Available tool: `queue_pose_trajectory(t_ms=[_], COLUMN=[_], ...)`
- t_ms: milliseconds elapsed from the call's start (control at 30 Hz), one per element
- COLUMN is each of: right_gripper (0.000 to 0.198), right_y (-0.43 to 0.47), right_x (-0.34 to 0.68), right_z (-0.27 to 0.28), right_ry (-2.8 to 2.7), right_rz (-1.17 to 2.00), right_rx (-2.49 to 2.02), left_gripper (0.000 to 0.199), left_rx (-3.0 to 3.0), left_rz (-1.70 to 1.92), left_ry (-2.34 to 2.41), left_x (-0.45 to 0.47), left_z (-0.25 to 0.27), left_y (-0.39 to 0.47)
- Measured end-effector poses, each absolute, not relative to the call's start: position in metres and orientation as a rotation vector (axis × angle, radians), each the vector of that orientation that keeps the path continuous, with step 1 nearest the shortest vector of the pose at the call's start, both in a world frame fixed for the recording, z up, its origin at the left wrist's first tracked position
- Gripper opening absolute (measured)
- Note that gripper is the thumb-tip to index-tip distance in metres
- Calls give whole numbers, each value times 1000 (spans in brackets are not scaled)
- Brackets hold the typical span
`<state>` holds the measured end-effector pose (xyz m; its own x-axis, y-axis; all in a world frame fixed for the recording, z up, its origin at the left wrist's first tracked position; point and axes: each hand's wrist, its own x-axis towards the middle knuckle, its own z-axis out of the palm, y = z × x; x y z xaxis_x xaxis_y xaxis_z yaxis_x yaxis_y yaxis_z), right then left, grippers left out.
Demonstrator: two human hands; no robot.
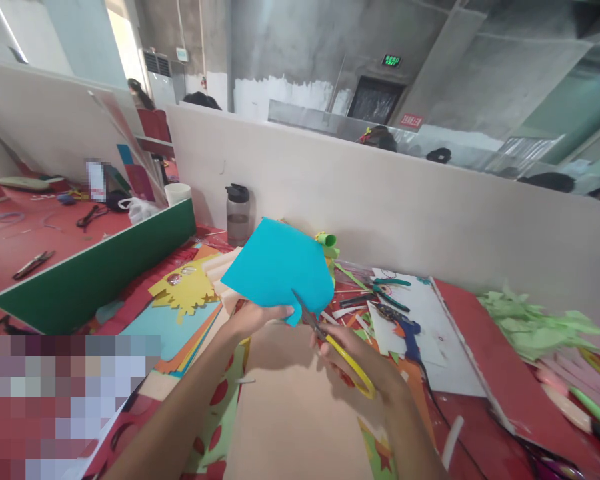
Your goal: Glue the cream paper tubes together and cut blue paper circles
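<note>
My left hand (265, 316) is closed on the lower edge of a sheet of blue paper (275, 260), with the thumb on top. In my right hand (353, 353) is a pair of scissors (347, 357) with yellow handles. Their blades meet the paper's lower right part, where the edge is curved and a small flap hangs by my left thumb. Beneath both hands lies a large peach-coloured sheet (300, 407), on top of light green paper with red shapes (220, 393).
Coloured sheets and a yellow cut-out (185, 287) lie left, before a green divider (100, 267). A water bottle (238, 217) stands at the white partition (380, 193). Right are green-handled pliers (393, 293), a blue glue gun (405, 330) with its cord, and green paper scraps (535, 323).
</note>
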<state>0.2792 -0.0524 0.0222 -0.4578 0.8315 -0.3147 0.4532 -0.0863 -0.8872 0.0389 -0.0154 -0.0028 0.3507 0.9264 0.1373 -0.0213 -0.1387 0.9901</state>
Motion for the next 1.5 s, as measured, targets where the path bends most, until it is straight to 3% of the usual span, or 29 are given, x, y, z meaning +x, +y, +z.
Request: queue_pose_trajectory(t_ms=[133,333,600,800,1067,1500], right_gripper=[13,23,41,42,39,42], right_y=[-59,-64,-59,-57,-61,-60], right_x=[281,280,261,244,233,234], right_z=[32,27,2,-4,-6,-7], right_ry=[-1890,-1879,-1645,-1612,-1658,-1682], right_rz=[1599,1572,1587,1464,1304,1335], right_rx=[-1381,-1336,-1265,-1261,-1274,-1264], left_gripper=[30,37,30,45,32,32], left_rx=[1368,1219,1169,1171,1274,1268], left_rz=[962,907,1251,1525,1525,1533], left_ry=[566,563,881,804,966,961], left_x=[39,42,54,70,80,80], left_z=[-3,-10,-15,-7,-18,-18], left_y=[-16,-14,-7,-6,-11,-12])
